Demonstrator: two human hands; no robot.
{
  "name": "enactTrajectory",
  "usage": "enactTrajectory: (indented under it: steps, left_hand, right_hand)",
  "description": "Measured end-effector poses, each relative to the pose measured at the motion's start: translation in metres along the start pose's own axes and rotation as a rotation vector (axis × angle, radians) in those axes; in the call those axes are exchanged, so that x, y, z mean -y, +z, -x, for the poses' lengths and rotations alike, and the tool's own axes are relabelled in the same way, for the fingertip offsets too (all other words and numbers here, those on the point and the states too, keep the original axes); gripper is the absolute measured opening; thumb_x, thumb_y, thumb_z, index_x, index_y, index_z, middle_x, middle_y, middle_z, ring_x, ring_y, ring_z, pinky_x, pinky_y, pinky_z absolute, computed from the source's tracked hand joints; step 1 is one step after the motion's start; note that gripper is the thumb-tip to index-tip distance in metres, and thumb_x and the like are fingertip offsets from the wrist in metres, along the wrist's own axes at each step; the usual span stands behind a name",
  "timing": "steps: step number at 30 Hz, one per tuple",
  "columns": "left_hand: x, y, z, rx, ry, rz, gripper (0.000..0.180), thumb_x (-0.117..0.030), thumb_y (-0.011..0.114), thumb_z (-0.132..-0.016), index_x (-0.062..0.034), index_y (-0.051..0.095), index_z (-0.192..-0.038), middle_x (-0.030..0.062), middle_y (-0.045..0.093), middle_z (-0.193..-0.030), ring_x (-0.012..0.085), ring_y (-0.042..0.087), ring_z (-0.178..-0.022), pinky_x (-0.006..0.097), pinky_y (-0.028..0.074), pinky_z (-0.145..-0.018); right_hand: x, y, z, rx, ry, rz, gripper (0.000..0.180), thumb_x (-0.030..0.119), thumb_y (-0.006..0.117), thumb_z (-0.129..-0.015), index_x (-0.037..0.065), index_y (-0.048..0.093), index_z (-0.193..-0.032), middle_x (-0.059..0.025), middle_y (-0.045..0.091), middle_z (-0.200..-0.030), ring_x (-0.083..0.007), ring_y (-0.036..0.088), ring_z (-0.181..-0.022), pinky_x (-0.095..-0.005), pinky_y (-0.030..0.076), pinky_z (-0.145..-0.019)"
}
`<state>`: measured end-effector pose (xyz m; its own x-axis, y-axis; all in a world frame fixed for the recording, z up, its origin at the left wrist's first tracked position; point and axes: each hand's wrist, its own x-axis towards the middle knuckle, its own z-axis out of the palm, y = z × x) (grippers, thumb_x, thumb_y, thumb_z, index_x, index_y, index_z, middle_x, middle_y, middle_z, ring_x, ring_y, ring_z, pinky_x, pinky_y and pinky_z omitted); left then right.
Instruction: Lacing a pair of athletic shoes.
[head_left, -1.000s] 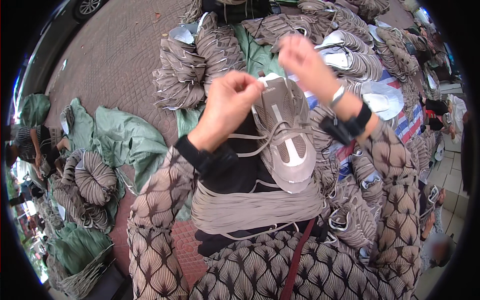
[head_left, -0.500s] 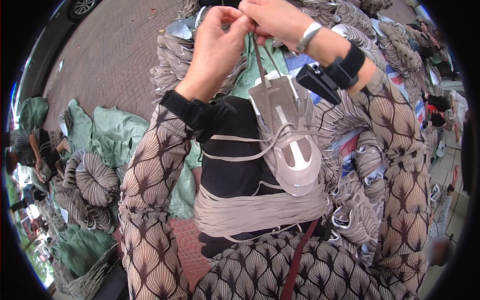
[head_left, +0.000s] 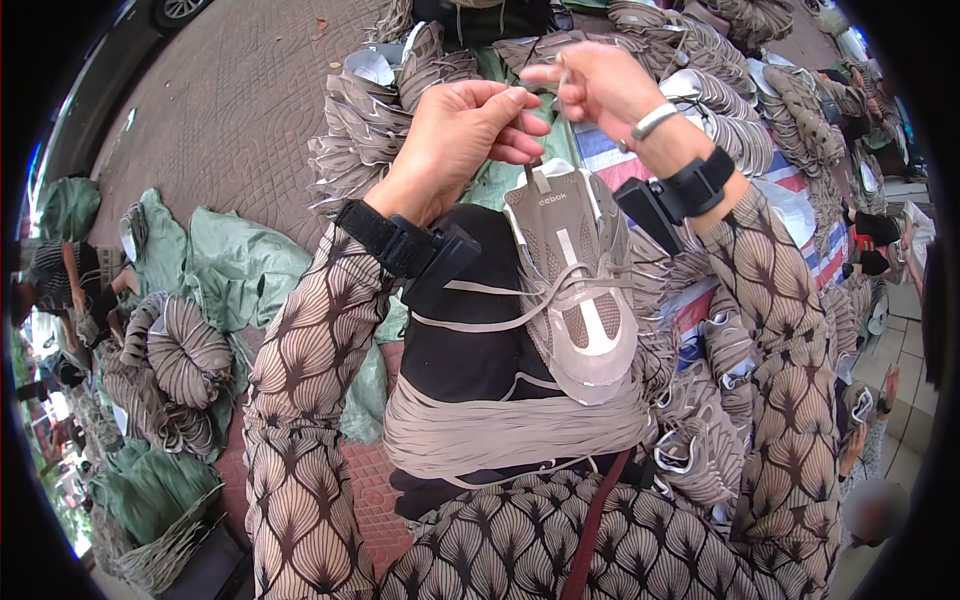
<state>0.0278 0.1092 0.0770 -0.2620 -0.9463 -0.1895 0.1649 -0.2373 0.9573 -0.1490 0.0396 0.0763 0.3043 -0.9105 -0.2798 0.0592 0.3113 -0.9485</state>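
A grey-beige shoe upper (head_left: 588, 335) lies over my black-clad lap (head_left: 465, 360), its toe toward me and its tongue away. A flat shoelace (head_left: 575, 290) is threaded across its middle, with loose lengths trailing left. Above the tongue, my left hand (head_left: 470, 130) pinches a lace that rises from the shoe's top. My right hand (head_left: 610, 95) is raised to the right, apart from the left, with a thin pale lace end seemingly between its fingers; blur hides the detail. A thick bundle of laces (head_left: 510, 425) lies across my lap.
Stacked shoe uppers (head_left: 360, 140) stand beyond my left hand, and more (head_left: 700, 430) lie at my right. Green sacks (head_left: 245, 265) and coiled uppers (head_left: 188, 355) rest on the paving at left. Other people (head_left: 75, 285) sit at the far left. A car wheel (head_left: 180, 10) shows at upper left.
My hands were close together above the shoe, drawing two lace lengths up. Now they are apart, lower and nearer me, the right one moved to the right.
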Motion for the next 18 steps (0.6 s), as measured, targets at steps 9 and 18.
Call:
enactTrajectory:
  steps: [9, 18]
  left_hand:
    - [0.016, -0.008, -0.01, -0.244, 0.577, -0.74, 0.037, -0.033, 0.06, -0.091, -0.0008, 0.067, -0.108, 0.0085, 0.067, -0.096, 0.0139, 0.063, -0.079, 0.029, 0.048, -0.069]
    - [-0.004, 0.013, -0.017, 0.332, -0.087, 0.024, 0.034, -0.022, 0.045, -0.1, 0.0026, 0.051, -0.122, 0.0059, 0.065, -0.091, 0.0054, 0.053, -0.061, 0.017, 0.042, -0.053]
  right_hand:
    - [0.0, 0.032, 0.023, 0.225, 0.18, -0.14, 0.019, 0.015, 0.047, -0.093, 0.008, 0.049, -0.076, 0.001, 0.045, -0.064, -0.0083, 0.038, -0.049, -0.0247, 0.035, -0.043]
    - [0.083, 0.004, -0.051, 0.231, 0.127, -0.422, 0.01, 0.011, 0.053, -0.09, 0.007, 0.052, -0.082, -0.0008, 0.049, -0.062, -0.0112, 0.039, -0.048, -0.026, 0.039, -0.045]
